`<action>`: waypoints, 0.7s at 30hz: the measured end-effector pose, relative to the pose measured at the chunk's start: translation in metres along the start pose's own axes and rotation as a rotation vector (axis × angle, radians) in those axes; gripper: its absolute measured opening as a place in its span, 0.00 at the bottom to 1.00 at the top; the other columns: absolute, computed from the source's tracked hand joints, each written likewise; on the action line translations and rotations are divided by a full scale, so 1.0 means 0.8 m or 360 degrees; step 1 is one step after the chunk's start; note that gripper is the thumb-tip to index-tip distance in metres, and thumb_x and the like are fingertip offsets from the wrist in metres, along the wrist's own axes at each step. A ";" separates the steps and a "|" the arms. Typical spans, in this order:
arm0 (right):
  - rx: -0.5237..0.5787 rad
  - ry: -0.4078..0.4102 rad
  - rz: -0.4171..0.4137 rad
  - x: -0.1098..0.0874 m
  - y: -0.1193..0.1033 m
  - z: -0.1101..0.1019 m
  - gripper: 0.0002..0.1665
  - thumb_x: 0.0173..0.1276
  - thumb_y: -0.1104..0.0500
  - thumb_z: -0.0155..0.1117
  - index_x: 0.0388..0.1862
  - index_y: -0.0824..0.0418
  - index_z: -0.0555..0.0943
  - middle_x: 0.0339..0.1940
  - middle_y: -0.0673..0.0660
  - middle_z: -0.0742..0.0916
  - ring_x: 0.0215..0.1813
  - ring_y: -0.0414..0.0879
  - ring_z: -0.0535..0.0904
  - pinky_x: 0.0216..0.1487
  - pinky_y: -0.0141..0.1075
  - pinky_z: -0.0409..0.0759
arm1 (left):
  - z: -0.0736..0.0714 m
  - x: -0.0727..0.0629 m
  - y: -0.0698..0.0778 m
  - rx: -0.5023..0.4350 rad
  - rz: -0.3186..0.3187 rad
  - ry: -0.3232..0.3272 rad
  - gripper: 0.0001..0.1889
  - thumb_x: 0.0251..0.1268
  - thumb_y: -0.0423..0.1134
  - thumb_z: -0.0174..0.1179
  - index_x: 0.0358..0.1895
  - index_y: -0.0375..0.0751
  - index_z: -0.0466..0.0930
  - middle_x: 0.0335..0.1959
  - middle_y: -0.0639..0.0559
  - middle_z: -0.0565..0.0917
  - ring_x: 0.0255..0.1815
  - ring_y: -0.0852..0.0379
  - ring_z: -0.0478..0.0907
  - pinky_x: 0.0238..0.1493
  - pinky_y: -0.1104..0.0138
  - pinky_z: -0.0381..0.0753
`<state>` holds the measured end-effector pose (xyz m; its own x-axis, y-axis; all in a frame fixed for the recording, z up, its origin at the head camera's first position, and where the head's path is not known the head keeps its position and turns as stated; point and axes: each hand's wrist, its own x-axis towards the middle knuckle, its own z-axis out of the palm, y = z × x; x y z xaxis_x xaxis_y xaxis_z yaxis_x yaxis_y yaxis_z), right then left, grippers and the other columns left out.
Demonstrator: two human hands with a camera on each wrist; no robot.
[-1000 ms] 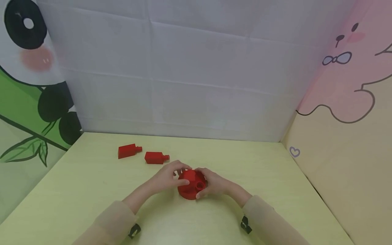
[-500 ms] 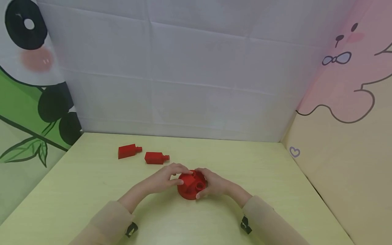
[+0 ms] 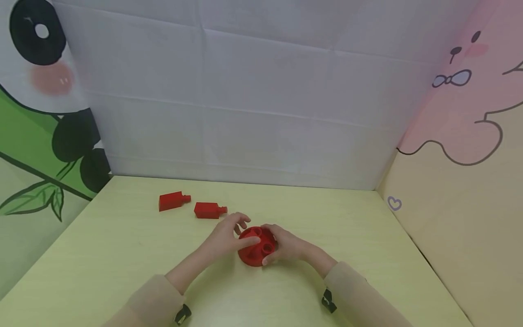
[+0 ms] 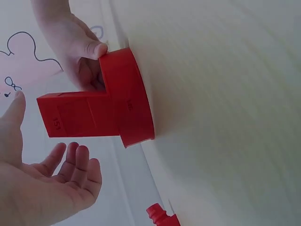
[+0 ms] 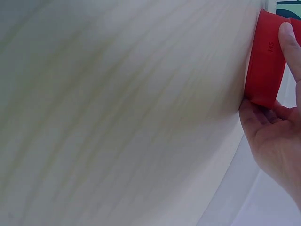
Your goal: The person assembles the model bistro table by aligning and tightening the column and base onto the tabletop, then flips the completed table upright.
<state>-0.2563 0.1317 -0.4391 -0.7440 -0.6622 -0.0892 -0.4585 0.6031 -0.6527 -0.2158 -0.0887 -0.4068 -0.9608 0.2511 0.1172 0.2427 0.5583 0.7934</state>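
Observation:
A round red base (image 3: 253, 262) with socket openings on top rests on the table in front of me. From it sticks out a red rectangular block (image 4: 77, 114), seen clearly in the left wrist view. My right hand (image 3: 288, 245) grips the base's side wall, thumb on the near side and fingers at the far side. My left hand (image 3: 222, 237) hovers at the left of the base with fingers spread. In the left wrist view its thumb and fingers stand on either side of the block, with visible gaps.
Two red bottle-shaped blocks with threaded necks, a left one (image 3: 173, 201) and a right one (image 3: 209, 210), lie beyond my left hand on the pale yellow table (image 3: 135, 245). A white cloth wall (image 3: 261, 100) closes off the back, and printed panels flank the sides.
My left fingers have lifted and spread away from the top of the base. Two socket openings show now, where one showed a second ago. The right hand keeps its grip.

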 end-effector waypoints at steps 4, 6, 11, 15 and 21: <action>-0.0011 -0.0006 0.0019 0.001 0.001 0.001 0.53 0.49 0.47 0.77 0.69 0.61 0.60 0.60 0.53 0.74 0.59 0.45 0.71 0.57 0.36 0.75 | 0.009 0.000 0.002 0.0017 -0.0048 0.0020 0.26 0.47 0.52 0.72 0.47 0.46 0.74 0.38 0.54 0.77 0.40 0.54 0.74 0.31 0.69 0.77; -0.0011 -0.0006 0.0030 0.002 0.000 0.001 0.53 0.49 0.47 0.76 0.69 0.60 0.60 0.61 0.53 0.74 0.60 0.45 0.71 0.57 0.36 0.75 | 0.011 0.000 0.002 0.0017 -0.0053 0.0030 0.23 0.46 0.51 0.72 0.43 0.46 0.73 0.35 0.54 0.76 0.38 0.55 0.73 0.29 0.68 0.77; -0.0016 -0.0006 0.0055 0.002 0.002 0.001 0.54 0.50 0.46 0.76 0.70 0.60 0.59 0.61 0.53 0.73 0.61 0.45 0.70 0.58 0.37 0.75 | 0.011 0.000 0.001 0.0024 -0.0030 0.0030 0.19 0.47 0.47 0.73 0.36 0.47 0.73 0.31 0.55 0.75 0.34 0.56 0.72 0.28 0.68 0.77; -0.0011 -0.0007 0.0060 0.003 0.003 0.002 0.55 0.49 0.45 0.76 0.70 0.59 0.58 0.61 0.52 0.73 0.61 0.45 0.70 0.58 0.37 0.74 | 0.008 0.001 -0.003 0.0010 0.0009 -0.0025 0.17 0.48 0.47 0.72 0.35 0.48 0.75 0.30 0.56 0.76 0.34 0.57 0.73 0.29 0.68 0.77; -0.0014 0.0002 0.0051 0.003 0.003 0.002 0.55 0.49 0.45 0.76 0.70 0.60 0.59 0.61 0.52 0.74 0.61 0.45 0.70 0.59 0.38 0.74 | -0.001 0.001 -0.008 0.0044 0.0100 -0.0123 0.15 0.49 0.48 0.71 0.37 0.51 0.78 0.32 0.59 0.77 0.37 0.57 0.73 0.30 0.68 0.77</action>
<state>-0.2585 0.1306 -0.4422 -0.7592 -0.6416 -0.1089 -0.4386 0.6281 -0.6428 -0.2182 -0.0928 -0.4109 -0.9306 0.3462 0.1190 0.3070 0.5608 0.7689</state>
